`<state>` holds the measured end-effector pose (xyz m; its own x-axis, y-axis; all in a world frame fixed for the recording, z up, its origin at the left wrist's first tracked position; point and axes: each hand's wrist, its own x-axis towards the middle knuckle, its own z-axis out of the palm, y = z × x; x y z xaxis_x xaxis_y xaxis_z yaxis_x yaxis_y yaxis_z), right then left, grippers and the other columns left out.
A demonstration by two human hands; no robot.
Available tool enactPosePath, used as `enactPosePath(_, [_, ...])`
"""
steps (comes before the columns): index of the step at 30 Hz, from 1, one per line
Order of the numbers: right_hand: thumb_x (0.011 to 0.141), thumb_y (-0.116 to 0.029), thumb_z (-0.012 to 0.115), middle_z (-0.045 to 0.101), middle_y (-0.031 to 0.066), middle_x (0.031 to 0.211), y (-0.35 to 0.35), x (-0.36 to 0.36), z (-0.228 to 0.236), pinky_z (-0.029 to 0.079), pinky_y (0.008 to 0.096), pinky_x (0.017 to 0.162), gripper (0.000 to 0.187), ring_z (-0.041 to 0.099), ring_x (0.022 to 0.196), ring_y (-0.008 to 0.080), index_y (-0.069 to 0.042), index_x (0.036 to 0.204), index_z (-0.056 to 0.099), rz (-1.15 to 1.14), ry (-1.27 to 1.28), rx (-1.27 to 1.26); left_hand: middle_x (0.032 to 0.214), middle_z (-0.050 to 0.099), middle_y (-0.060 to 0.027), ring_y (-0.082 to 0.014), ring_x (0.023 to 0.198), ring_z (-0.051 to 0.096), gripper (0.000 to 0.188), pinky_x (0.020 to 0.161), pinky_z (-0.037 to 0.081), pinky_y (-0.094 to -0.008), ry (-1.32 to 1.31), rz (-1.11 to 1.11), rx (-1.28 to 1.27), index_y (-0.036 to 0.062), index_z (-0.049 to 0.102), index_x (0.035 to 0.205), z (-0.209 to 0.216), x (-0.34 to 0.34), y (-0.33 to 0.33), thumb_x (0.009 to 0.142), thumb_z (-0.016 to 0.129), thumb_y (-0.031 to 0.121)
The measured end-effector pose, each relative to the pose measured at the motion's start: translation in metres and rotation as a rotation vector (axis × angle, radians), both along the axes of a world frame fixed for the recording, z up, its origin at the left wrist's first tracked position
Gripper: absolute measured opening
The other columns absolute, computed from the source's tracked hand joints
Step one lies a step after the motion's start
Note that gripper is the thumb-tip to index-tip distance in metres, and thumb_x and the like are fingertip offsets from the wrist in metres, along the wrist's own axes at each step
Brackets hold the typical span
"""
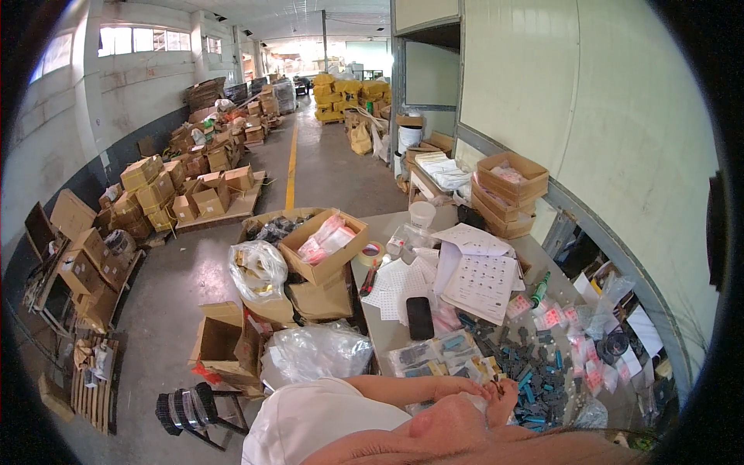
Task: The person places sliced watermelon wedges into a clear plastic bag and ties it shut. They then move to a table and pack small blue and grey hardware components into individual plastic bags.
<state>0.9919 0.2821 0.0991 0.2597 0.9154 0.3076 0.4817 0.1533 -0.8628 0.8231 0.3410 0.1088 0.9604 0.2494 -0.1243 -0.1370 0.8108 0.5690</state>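
Observation:
My left hand (459, 387) reaches in over the table with fingers curled, close against my right hand (501, 401). Between them shows a bit of clear plastic, apparently a small bag (476, 401); my left fingers seem closed on it. The right hand's fingertips are pinched together, and what they hold is too small to make out. Just right of the hands lies a loose pile of small dark grey and blue plastic parts (535, 384). Flat clear bags with such parts (435, 355) lie beyond the left forearm. A black phone (420, 318) rests behind these bags.
Printed sheets (480, 283), a tape roll (371, 252), a red-and-black cutter (369, 280) and a white cup (421, 215) are farther back on the table. Open cartons (322, 263) and plastic bags (318, 353) crowd its left side. Pink-and-white packets (552, 318) lie right.

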Motion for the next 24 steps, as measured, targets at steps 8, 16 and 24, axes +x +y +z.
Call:
enactPosePath(8, [0.080,-0.026,0.060,0.041,0.0140,0.105,-0.003,-0.012,0.019,0.039,0.0378,0.077,0.028,0.045,0.090,0.0277,0.001,0.084,0.052,-0.124,-0.061,0.051,0.087,0.057,0.0024,-0.0079,0.078,0.053,0.019,0.069,0.042,-0.0219,0.127,0.144,0.479,0.0059,0.059,0.093,-0.038,0.014,0.006,0.075,0.060,0.002])
enactPosePath(16, [0.088,-0.031,0.050,0.039,0.0156,0.112,-0.007,-0.001,0.007,0.039,0.0376,0.081,0.033,0.044,0.097,0.0283,0.000,0.100,0.052,-0.075,-0.006,0.107,0.090,0.057,0.0002,-0.0099,0.084,0.051,0.029,0.073,0.042,-0.0225,0.195,0.131,0.608,0.0050,0.060,0.097,-0.022,0.022,-0.007,0.070,0.057,-0.004])
enactPosePath(24, [0.090,-0.043,0.043,0.038,0.0138,0.118,-0.013,0.023,-0.023,0.038,0.0374,0.085,0.048,0.044,0.103,0.0263,-0.005,0.121,0.038,-0.471,0.144,0.057,0.099,0.058,-0.0046,-0.0141,0.086,0.056,0.036,0.076,0.046,-0.0277,0.194,0.263,0.414,0.0036,0.058,0.106,-0.030,0.026,0.002,0.071,0.056,-0.003])
